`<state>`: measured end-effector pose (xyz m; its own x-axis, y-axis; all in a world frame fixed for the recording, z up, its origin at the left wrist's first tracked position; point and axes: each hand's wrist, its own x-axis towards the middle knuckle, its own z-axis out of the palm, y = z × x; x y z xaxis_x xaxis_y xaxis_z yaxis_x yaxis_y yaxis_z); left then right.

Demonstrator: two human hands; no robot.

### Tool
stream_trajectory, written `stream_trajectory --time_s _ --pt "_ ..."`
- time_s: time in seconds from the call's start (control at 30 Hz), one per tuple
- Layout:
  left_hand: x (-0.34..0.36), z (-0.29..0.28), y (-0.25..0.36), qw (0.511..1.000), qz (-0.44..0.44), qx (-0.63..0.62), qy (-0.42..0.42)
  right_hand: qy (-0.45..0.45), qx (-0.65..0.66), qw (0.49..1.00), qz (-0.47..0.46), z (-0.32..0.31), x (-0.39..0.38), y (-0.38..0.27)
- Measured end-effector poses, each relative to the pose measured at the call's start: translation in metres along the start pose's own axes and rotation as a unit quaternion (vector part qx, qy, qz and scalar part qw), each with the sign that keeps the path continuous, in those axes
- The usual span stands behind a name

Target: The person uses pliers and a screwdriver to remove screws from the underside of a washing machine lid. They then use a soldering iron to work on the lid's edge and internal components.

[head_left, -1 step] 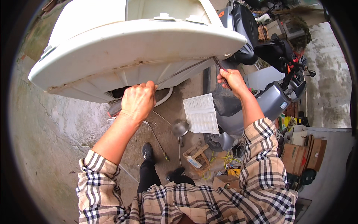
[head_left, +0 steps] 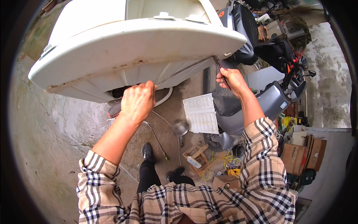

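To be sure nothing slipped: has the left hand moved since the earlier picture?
No, no visible shift: the left hand, on the dark strip, sits in the same spot beside the opening in the white casing.

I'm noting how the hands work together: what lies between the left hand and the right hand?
The head view shows a thin dark strand stretched from the left hand to the dark tool in the right hand.
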<state>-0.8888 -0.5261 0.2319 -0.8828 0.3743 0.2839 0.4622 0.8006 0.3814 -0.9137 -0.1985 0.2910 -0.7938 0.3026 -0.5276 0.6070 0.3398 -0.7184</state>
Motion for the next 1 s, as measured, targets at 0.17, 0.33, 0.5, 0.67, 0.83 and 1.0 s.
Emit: stream_trajectory --time_s 0.17,0.33,0.5,0.67,0.83,1.0 --pt "0.002 0.0 0.006 1.0 -0.004 0.002 -0.007 -0.051 0.124 0.991 0.015 -0.007 0.001 0.005" --pt "0.0 -0.01 0.019 1.0 -0.007 0.029 -0.005 -0.064 0.159 0.985 0.029 -0.006 0.0 0.001" --pt "-0.003 -0.024 0.034 0.998 -0.01 0.061 -0.011 -0.065 0.153 0.985 0.045 -0.009 -0.001 -0.003" --pt "-0.004 -0.032 0.04 0.996 -0.022 0.076 -0.028 -0.076 0.151 0.984 0.048 -0.012 0.001 -0.002" --pt "0.0 -0.039 0.048 0.995 -0.022 0.095 -0.028 -0.08 0.155 0.984 0.044 -0.007 0.001 -0.003" --pt "-0.002 -0.043 0.065 0.99 -0.056 0.107 -0.065 -0.103 0.176 0.977 0.056 -0.007 0.004 -0.003"
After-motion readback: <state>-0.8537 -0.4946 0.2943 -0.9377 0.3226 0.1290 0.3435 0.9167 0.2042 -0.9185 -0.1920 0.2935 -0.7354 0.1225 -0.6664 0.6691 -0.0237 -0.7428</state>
